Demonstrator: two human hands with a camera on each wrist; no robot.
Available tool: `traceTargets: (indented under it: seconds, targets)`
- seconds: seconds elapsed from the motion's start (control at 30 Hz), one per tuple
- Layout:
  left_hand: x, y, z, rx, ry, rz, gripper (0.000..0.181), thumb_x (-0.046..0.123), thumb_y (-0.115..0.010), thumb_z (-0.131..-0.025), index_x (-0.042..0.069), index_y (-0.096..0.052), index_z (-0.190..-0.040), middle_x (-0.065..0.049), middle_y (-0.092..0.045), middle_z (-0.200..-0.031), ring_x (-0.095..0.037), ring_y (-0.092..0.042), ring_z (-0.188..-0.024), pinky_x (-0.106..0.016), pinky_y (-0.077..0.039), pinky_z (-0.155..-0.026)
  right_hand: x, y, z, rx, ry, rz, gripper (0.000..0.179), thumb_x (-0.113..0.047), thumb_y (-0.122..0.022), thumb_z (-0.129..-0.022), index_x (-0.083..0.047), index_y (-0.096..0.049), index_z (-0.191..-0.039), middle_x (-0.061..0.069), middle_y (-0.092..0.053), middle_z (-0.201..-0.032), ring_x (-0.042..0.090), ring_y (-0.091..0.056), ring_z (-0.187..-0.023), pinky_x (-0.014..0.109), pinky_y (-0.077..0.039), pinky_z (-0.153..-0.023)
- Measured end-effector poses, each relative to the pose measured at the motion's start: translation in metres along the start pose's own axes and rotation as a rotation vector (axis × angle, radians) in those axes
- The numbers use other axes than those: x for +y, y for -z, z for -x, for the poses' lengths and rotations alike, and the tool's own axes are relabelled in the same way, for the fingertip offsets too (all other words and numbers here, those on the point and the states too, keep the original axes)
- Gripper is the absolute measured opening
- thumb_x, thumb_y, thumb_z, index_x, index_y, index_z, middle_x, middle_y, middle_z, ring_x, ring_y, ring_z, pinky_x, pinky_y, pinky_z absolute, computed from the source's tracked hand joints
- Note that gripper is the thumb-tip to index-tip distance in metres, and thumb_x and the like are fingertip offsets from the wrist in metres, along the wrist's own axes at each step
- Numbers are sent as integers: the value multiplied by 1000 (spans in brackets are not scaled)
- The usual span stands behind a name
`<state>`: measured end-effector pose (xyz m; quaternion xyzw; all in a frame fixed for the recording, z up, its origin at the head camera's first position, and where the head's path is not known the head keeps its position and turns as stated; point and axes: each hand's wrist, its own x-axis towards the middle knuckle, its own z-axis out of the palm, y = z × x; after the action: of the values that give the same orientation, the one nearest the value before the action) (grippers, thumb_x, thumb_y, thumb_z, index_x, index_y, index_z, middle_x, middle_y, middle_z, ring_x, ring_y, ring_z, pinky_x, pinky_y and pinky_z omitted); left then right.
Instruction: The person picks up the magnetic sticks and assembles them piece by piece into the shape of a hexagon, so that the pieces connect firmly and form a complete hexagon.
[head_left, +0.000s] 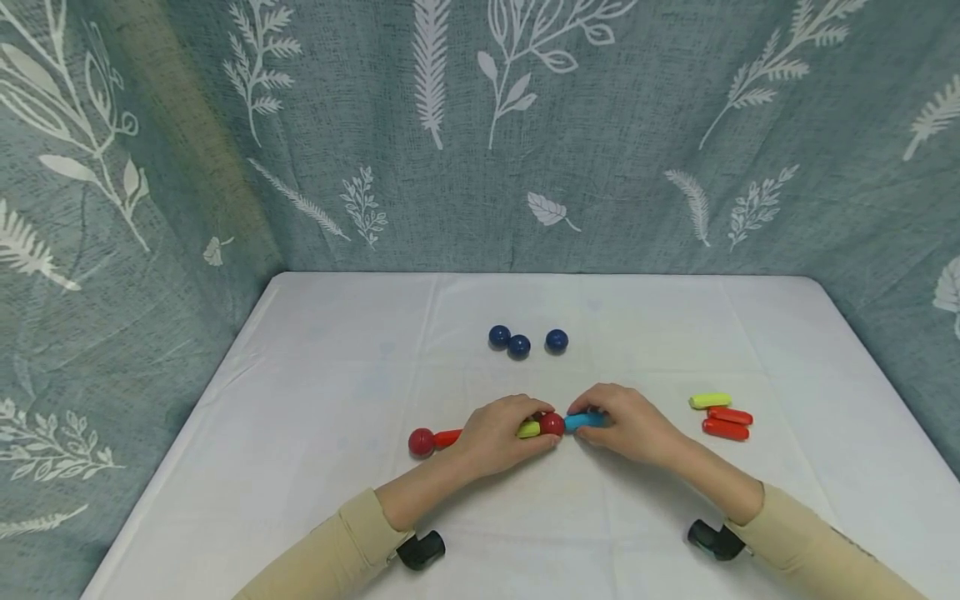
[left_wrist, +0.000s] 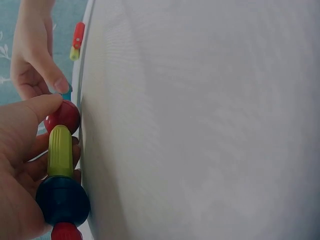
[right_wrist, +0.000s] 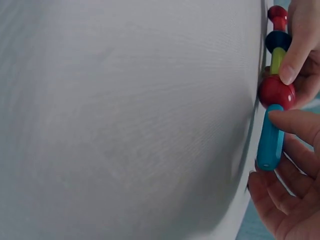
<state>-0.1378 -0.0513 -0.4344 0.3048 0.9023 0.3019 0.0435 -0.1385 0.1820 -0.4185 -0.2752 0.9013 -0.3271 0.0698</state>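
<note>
A row of joined toy pieces lies across the white table. From its left end run a red ball (head_left: 422, 442), a red rod (head_left: 447, 438), a dark blue ball (left_wrist: 62, 201), a yellow-green rod (left_wrist: 60, 152) and a second red ball (head_left: 552, 424). My left hand (head_left: 498, 433) grips that second red ball between thumb and fingers, and hides the dark blue ball from the head view. On the other side, my right hand (head_left: 626, 421) pinches a light blue rod (right_wrist: 270, 140), whose end meets the red ball. Whether the rod is fully seated cannot be seen.
Behind the hands lie loose dark blue balls, two close together (head_left: 519, 347) and one apart (head_left: 557, 341). To the right are a yellow-green rod (head_left: 709, 401) and two red rods (head_left: 726, 429). A patterned curtain (head_left: 465, 208) borders the table's back.
</note>
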Motion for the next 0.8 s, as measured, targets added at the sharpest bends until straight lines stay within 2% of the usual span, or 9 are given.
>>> traceTargets:
  seconds: [0.27,0.53,0.67,0.8]
  targets:
    - [0,1,1,7,-10,4,38,36,-70,-90,14,-67,-120,2,-68,-108,-10,-59,-91,-22,-48,-77,3,0,1,-2,-3,-11,20,-9,-76,-84,-11,-70,-104,-3,-66,-98,12,-57,-84,29,-52,-78]
    - [-2,5,2,16,-4,-17,37,37,-72,-88,14,-68,-118,2,-68,-107,-10,-60,-92,-25,-50,-79,9,6,6,10,-29,-19,22,-8,-76,-84,-10,-70,-105,-4,-66,-99,15,-60,-89,37,-54,-82]
    - [3,5,-3,46,-6,-36,38,38,-73,-86,14,-69,-116,3,-68,-105,-11,-59,-94,-25,-51,-78,11,5,6,17,-16,-32,22,-7,-76,-84,-10,-70,-105,-4,-66,-98,14,-60,-88,35,-54,-83]
    - [11,2,-11,69,-38,-58,34,37,-72,-87,13,-71,-111,2,-69,-101,-11,-59,-92,-22,-50,-75,10,1,3,23,6,-50,22,-6,-76,-84,-9,-70,-105,-3,-67,-99,13,-61,-89,34,-54,-83]
